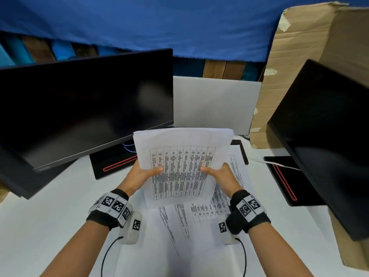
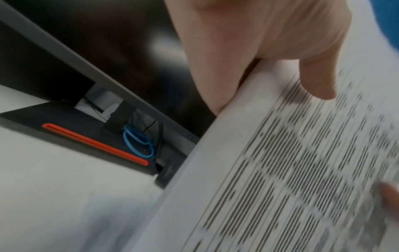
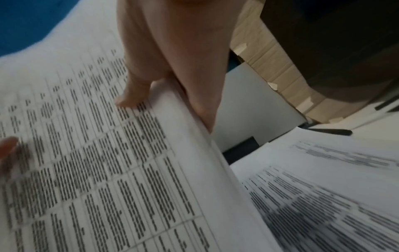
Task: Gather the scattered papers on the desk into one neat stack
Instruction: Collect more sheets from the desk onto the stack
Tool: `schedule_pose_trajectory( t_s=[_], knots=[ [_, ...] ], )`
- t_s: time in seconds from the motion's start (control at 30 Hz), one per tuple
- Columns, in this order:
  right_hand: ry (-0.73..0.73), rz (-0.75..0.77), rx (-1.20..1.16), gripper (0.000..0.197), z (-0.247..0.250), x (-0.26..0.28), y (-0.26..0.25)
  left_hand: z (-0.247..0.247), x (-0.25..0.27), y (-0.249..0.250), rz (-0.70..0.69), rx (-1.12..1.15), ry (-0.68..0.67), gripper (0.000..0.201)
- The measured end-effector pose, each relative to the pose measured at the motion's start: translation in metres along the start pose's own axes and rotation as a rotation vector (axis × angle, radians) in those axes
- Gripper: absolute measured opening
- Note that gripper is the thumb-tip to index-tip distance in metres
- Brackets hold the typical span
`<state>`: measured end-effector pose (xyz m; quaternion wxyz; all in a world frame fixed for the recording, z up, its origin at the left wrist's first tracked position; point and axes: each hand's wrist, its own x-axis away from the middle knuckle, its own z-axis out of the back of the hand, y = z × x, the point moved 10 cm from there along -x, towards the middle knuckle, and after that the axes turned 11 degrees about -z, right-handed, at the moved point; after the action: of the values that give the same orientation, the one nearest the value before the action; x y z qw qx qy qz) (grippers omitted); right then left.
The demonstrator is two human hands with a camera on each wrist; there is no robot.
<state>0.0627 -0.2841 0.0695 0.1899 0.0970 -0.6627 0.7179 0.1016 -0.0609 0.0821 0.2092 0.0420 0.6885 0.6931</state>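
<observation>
Both hands hold a bundle of printed sheets (image 1: pixel 182 154) upright above the white desk (image 1: pixel 46 216); its top page carries a dense table. My left hand (image 1: pixel 142 173) pinches the bundle's left edge, thumb on the front. My right hand (image 1: pixel 218 173) pinches its right edge the same way. The left wrist view shows the thumb (image 2: pixel 317 81) pressed on the paper (image 2: pixel 280 170). In the right wrist view the thumb (image 3: pixel 134 92) lies on the page (image 3: pixel 97 162). More printed sheets (image 1: pixel 199 212) lie loosely overlapped on the desk beneath, also seen in the right wrist view (image 3: pixel 323 196).
A dark monitor (image 1: pixel 83 104) stands at the left on a black base with a red stripe (image 1: pixel 113 162). A second monitor (image 1: pixel 327 136) stands at the right. A white board (image 1: pixel 213 102) leans at the back. Cardboard (image 1: pixel 295 62) rises at the back right.
</observation>
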Motion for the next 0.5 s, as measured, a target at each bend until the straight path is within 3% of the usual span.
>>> schedule_pose_trajectory(
  t_s=[0.1, 0.2, 0.27, 0.37, 0.5],
  knots=[
    [0.046, 0.022, -0.026, 0.021, 0.003, -0.003, -0.002, -0.004, 0.009, -0.02, 0.044, -0.002, 0.01, 0.072],
    [0.02, 0.082, -0.081, 0.018, 0.007, -0.006, -0.015, 0.004, 0.008, -0.021, 0.052, -0.031, 0.089, 0.031],
    [-0.01, 0.068, -0.064, 0.017, 0.016, -0.01, -0.016, 0.017, 0.006, -0.019, 0.039, -0.065, 0.151, 0.024],
    [0.119, -0.109, 0.107, 0.037, 0.059, -0.031, 0.026, 0.038, 0.008, -0.019, 0.033, -0.099, 0.21, 0.023],
    [0.394, -0.549, 0.428, 0.083, 0.135, -0.036, 0.123, 0.06, 0.015, -0.024, 0.041, -0.136, 0.263, 0.023]
  ],
)
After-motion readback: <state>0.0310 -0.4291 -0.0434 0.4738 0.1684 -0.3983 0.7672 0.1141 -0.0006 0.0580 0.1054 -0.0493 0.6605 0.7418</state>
